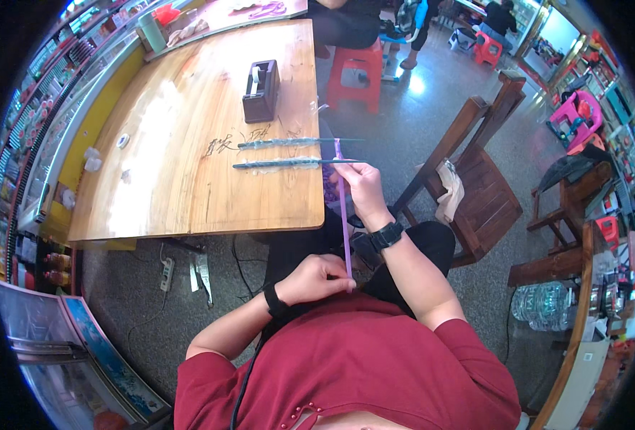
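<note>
Two thin dark green sticks, the upper one [249,145] and the lower one [249,166], lie side by side on the wooden table [181,201]. Clear tape covers much of them, and their right ends jut past the table's edge. A narrow purple strip [344,226] runs from the upper stick down toward my lap. My right hand [364,188] pinches at the jutting end of the lower stick, beside the strip; its exact hold is partly hidden. Lower down, my left hand [311,278] is closed, with the strip's near end between thumb and fingers.
A dark tape dispenser [261,104] stands on the table, with a small tape roll [123,140] at its left. Right of me is a wooden chair [486,197] with a cloth on it. Beyond the table a person sits on a red stool [353,79]. A power strip [167,272] lies on the floor.
</note>
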Action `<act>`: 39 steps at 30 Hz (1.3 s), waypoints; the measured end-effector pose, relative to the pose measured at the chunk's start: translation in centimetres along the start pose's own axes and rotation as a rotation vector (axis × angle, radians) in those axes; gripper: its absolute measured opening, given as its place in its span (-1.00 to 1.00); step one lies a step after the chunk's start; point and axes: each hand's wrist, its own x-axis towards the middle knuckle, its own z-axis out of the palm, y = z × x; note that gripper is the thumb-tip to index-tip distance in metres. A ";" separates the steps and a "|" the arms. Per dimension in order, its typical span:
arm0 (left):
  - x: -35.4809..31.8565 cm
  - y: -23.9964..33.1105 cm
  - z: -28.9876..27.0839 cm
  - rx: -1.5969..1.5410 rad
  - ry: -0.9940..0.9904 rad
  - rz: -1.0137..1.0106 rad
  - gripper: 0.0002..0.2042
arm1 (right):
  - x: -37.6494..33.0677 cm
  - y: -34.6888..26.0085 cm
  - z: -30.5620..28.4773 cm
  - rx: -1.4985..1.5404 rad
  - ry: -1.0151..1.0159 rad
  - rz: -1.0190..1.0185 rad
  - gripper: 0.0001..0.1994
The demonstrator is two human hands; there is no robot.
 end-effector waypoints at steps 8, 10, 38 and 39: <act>-1.4 4.0 -1.0 0.043 -0.064 0.167 -0.90 | -1.1 -1.4 0.1 -0.008 -0.008 0.053 -0.80; -1.5 5.6 -1.6 0.052 -0.044 0.219 -0.90 | -1.5 -2.0 0.2 0.009 -0.002 0.076 -0.79; 13.8 9.8 -17.0 0.568 0.538 0.235 -0.86 | 13.4 -7.9 -0.3 -0.840 -0.111 -0.739 -0.78; 14.2 8.7 -17.1 0.603 0.472 0.208 -0.87 | 13.6 -7.4 -0.3 -0.830 -0.123 -0.695 -0.79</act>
